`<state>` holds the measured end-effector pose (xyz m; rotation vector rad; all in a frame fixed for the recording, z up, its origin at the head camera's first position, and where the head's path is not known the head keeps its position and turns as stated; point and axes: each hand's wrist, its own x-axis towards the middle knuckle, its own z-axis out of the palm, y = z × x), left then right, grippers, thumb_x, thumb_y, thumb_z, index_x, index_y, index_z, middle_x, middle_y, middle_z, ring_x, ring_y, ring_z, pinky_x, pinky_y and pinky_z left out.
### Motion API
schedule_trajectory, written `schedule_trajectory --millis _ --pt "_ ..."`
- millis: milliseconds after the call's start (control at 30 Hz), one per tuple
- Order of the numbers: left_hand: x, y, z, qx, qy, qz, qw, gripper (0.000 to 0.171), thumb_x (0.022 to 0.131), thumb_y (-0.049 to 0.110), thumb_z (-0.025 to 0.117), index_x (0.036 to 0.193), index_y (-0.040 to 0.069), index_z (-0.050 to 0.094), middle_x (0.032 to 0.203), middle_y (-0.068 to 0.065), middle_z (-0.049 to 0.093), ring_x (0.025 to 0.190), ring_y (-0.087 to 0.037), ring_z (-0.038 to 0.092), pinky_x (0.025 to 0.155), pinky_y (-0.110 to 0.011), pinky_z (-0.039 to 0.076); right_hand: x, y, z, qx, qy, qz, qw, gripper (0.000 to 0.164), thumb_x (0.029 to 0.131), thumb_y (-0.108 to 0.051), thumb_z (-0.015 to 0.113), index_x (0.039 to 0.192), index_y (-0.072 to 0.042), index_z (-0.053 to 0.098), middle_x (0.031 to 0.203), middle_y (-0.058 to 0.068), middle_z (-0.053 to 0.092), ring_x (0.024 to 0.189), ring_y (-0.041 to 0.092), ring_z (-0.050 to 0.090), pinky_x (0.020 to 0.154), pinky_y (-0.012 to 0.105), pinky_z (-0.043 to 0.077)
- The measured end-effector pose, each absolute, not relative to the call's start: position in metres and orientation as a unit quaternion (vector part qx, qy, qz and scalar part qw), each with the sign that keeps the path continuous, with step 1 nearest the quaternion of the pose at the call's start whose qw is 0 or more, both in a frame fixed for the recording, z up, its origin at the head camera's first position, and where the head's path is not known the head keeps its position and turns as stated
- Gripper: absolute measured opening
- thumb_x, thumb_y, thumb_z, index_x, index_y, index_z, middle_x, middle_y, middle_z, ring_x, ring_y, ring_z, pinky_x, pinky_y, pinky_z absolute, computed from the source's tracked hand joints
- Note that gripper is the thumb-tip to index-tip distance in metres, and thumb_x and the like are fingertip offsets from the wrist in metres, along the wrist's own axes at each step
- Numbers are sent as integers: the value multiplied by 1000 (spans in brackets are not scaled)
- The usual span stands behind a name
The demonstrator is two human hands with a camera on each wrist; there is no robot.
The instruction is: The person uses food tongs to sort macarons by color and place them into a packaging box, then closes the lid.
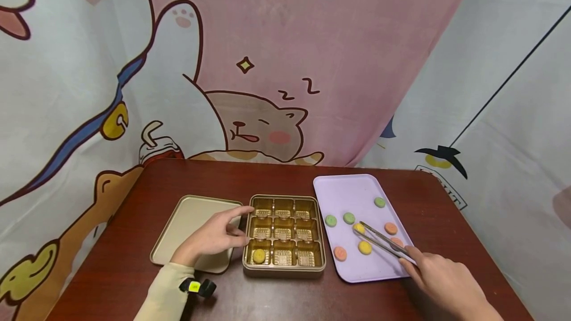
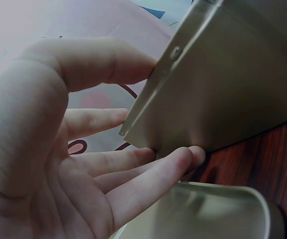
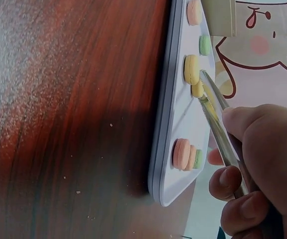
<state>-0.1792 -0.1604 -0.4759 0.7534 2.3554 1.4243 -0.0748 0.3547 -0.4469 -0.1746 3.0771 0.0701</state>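
Observation:
My right hand [image 1: 448,279] grips metal tongs [image 1: 387,242] over the lilac tray [image 1: 350,192]. The tong tips straddle a yellow macaron [image 1: 359,228]; whether they squeeze it I cannot tell. A second yellow macaron [image 3: 192,69] sits nearer the tray's front edge. At the left side of the gold tin box [image 1: 284,272], my left hand [image 1: 214,236] touches its wall with thumb and extended fingers. The box has a gold divided insert, and one yellow macaron [image 1: 258,256] lies in its front left compartment.
Green macarons [image 1: 349,218] and pink-orange macarons [image 1: 340,253] lie spread on the tray. A flat gold lid [image 1: 189,217] rests on the dark red wooden table [image 1: 285,301], left of the box and partly under my left hand. A cartoon-print cloth [image 1: 348,63] hangs behind.

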Motion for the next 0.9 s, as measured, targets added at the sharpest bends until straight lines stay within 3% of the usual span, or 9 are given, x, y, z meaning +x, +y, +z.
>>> schedule_trajectory --millis 433,600,900 --pt "-178 -160 -475 264 818 491 141 78 89 10 81 157 4 43 161 -29 40 98 -23 77 81 -27 63 -78 355 -456 -42 998 11 49 39 100 -41 69 117 -5 71 66 -4 53 61 15 47 49 33 44" --pt "-179 -160 -475 265 819 489 140 78 89 10 80 157 4 43 161 -29 40 98 -23 77 81 -27 63 -78 356 -458 -35 998 9 55 42 101 -42 68 121 -5 70 69 -3 57 63 16 48 50 35 45" --pt "-179 -160 -476 262 821 487 139 78 89 10 81 157 5 44 161 -28 40 97 -20 77 81 -27 63 -76 355 -463 -34 998 2 46 38 101 -41 69 115 -6 70 68 -3 55 62 16 48 49 33 42"
